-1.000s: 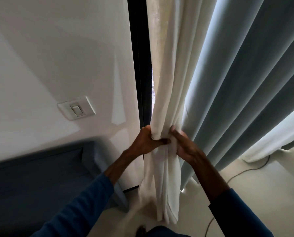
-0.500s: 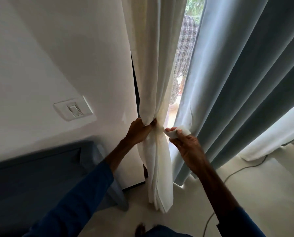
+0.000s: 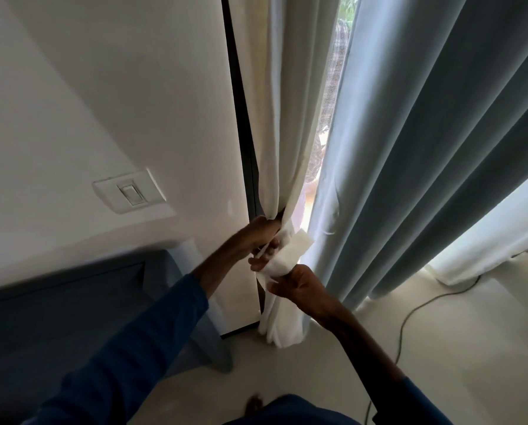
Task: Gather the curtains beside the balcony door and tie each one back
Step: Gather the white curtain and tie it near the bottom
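Wall switch [image 3: 130,194] sat at 9 o'clock of the work. The left hand [image 3: 261,237] had its fingers curled tight round the gathered waist of the white curtain [image 3: 282,118], which was bunched against the dark door frame [image 3: 241,133]. The tie-back strip [image 3: 290,251] ran from 1 o'clock of that grip down to the right hand [image 3: 299,285], fingers pinched on its lower end, so I read this as mid-wrap on curtain one, knot not yet made. Next move probably needed the strip passed round the bundle and cinched without slackening the left grip; the blue-grey curtain [image 3: 425,148] at 3 o'clock hung loose, untied.
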`<action>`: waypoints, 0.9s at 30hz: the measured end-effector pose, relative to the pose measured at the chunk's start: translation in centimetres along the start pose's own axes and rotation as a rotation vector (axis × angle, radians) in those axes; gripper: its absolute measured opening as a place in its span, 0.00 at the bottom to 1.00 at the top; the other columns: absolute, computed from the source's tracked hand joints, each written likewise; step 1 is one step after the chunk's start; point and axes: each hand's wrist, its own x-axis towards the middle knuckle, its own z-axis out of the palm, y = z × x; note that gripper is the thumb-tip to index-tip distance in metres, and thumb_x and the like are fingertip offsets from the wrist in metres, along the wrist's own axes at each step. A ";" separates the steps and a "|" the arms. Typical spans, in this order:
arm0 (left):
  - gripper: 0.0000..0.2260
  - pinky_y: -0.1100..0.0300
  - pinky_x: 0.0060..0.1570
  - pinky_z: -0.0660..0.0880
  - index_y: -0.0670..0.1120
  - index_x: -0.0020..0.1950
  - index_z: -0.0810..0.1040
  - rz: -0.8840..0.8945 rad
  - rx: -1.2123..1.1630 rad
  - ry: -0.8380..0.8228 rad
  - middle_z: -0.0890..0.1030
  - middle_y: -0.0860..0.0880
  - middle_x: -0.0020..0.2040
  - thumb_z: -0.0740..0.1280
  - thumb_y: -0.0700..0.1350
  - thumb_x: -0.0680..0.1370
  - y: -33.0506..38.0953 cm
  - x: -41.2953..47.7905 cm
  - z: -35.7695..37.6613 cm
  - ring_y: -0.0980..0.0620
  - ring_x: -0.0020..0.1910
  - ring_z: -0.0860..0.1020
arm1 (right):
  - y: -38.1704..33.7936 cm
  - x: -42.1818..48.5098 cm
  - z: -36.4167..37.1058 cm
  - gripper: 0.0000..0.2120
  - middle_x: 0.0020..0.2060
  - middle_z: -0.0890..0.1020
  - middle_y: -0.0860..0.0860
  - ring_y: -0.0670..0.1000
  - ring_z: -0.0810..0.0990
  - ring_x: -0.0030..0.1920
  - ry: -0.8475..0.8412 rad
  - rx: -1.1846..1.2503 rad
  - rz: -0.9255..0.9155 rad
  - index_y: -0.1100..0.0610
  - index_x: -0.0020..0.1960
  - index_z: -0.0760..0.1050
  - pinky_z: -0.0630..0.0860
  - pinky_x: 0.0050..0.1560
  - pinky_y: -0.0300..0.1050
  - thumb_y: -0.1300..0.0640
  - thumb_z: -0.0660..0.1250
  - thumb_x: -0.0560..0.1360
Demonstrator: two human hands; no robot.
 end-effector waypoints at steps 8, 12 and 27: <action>0.15 0.66 0.23 0.61 0.46 0.46 0.75 0.150 -0.225 -0.148 0.74 0.51 0.32 0.65 0.57 0.81 -2.6 0.2 -1.3 0.59 0.22 0.64 | 2.9 1.3 -3.4 0.19 0.51 0.88 0.50 0.52 0.86 0.53 0.151 -0.377 0.102 0.54 0.56 0.85 0.84 0.54 0.52 0.73 0.69 0.74; 0.12 0.70 0.30 0.71 0.45 0.61 0.76 0.304 -0.014 -0.224 0.78 0.53 0.41 0.66 0.52 0.82 -3.2 -1.4 -1.6 0.62 0.28 0.75 | 1.5 2.1 -4.8 0.32 0.58 0.82 0.44 0.43 0.81 0.57 0.499 -0.346 0.001 0.53 0.66 0.74 0.81 0.54 0.43 0.53 0.83 0.66; 0.15 0.68 0.41 0.72 0.40 0.56 0.79 0.630 0.565 0.023 0.77 0.56 0.38 0.61 0.51 0.85 -4.1 -3.9 -1.8 0.58 0.36 0.78 | 2.1 5.6 -5.1 0.10 0.50 0.84 0.47 0.44 0.82 0.51 0.204 -0.448 -0.088 0.58 0.59 0.78 0.77 0.53 0.38 0.66 0.68 0.80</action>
